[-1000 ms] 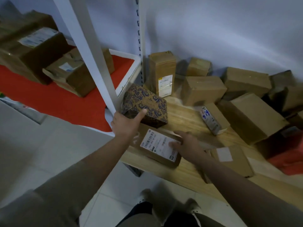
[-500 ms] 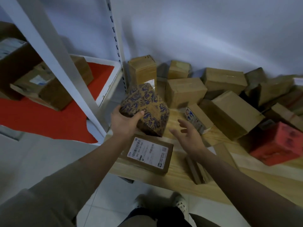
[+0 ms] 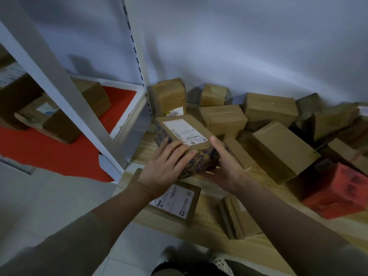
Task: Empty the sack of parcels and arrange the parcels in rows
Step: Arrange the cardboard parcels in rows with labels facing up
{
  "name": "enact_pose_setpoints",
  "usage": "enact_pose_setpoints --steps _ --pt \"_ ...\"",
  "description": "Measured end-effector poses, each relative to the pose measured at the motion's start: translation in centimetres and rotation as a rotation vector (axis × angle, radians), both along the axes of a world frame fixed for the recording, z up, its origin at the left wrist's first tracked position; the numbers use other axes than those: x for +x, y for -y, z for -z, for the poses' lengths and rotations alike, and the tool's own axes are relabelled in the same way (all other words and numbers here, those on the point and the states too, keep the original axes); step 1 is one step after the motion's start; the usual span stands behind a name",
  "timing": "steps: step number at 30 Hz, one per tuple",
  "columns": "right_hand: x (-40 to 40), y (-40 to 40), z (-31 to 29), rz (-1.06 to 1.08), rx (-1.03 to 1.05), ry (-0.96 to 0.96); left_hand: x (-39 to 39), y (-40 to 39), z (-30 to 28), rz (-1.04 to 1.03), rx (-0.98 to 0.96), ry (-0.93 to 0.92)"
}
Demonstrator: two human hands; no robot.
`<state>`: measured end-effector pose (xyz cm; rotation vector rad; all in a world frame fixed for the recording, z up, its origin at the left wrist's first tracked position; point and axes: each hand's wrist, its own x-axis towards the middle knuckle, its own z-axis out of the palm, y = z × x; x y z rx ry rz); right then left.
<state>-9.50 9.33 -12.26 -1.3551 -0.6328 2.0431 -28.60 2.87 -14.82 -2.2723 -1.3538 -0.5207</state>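
A blue-patterned parcel (image 3: 185, 134) with a white shipping label on its brown top is held above the wooden platform (image 3: 201, 230). My left hand (image 3: 165, 168) grips its near left side, fingers curled over the top edge. My right hand (image 3: 225, 168) cups its right side and underside, thumb against the side. Below my left wrist a flat brown parcel (image 3: 177, 202) with a label lies on the platform. A narrow brown parcel (image 3: 232, 217) lies right of it. Several brown parcels (image 3: 223, 118) are heaped against the wall behind. No sack is in view.
A white metal shelf upright (image 3: 65, 90) slants across the left, with a red-topped shelf (image 3: 49, 152) carrying brown boxes (image 3: 59, 120). A red box (image 3: 336, 188) sits at the platform's right. Grey floor tiles (image 3: 49, 206) lie below left; my shoes (image 3: 219, 259) show at the bottom.
The patterned parcel was lifted off the platform and turned label side up. My right hand left the flat labelled parcel and took hold of the patterned one's right side.
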Motion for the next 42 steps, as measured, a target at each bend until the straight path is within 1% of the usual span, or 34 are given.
enact_pose_setpoints --steps 2,4,6,7,9,10,13,14,15,18,20,23,25,28,30,32,35,37,39,42 --pt "0.1 -0.3 0.7 0.037 -0.04 0.059 0.3 -0.1 0.1 0.026 -0.067 -0.021" --pt "0.5 -0.8 1.6 0.055 -0.027 0.158 -0.1 0.2 0.0 0.032 -0.26 -0.005" --pt "1.0 -1.6 2.6 0.033 0.006 0.257 -1.2 1.1 0.2 -0.039 -0.488 0.059" --pt "1.2 -2.1 3.1 0.019 0.017 0.273 -1.7 1.7 0.3 -0.092 -0.577 0.106" --pt "1.3 -3.2 3.7 -0.036 0.045 0.284 -3.0 3.2 0.9 -0.169 -0.703 0.166" --pt "1.1 -3.6 4.0 -0.075 0.074 0.333 -3.6 3.8 1.2 -0.177 -0.75 0.132" --pt "0.7 -4.4 5.1 -0.181 0.23 0.673 -4.6 5.2 2.7 -0.178 -0.839 -0.083" --pt "0.6 -4.4 5.4 -0.213 0.265 0.744 -4.7 5.4 3.2 -0.191 -0.85 -0.114" --pt "0.5 -4.3 5.7 -0.248 0.289 0.77 -4.6 5.6 3.6 -0.202 -0.848 -0.119" --pt "0.5 -4.1 6.3 -0.289 0.315 0.81 -4.0 6.3 4.7 -0.22 -0.854 -0.13" --pt "0.7 -4.4 6.7 -0.292 0.369 0.836 -3.9 6.7 4.9 -0.232 -0.858 -0.126" --pt "0.1 -3.6 6.2 -0.305 0.436 0.771 -4.2 7.1 4.8 -0.236 -0.836 -0.077" --pt "-0.7 -2.6 5.8 -0.378 0.513 0.746 -4.2 7.4 4.5 -0.231 -0.815 -0.081" --pt "-1.9 -1.6 6.0 -0.51 0.637 0.814 -4.1 7.9 4.4 -0.251 -0.776 -0.116" --pt "-2.4 -1.1 6.6 -0.507 0.603 0.834 -4.1 7.9 4.5 -0.267 -0.767 -0.124" --pt "-2.7 -0.5 6.6 -0.539 0.541 0.8 -3.9 7.5 4.7 -0.272 -0.783 -0.13" --pt "-2.7 0.1 6.4 -0.647 0.472 0.661 -3.5 6.5 4.5 -0.312 -0.867 -0.098" --pt "-2.3 0.1 6.5 -0.671 0.482 0.607 -3.6 5.9 4.4 -0.342 -0.898 -0.083" --pt "-1.3 0.2 6.4 -0.642 0.574 0.659 -3.9 5.4 4.3 -0.37 -0.899 -0.083" --pt "1.7 0.4 5.6 -0.586 0.774 0.802 -4.0 5.0 4.1 -0.417 -0.861 -0.1"
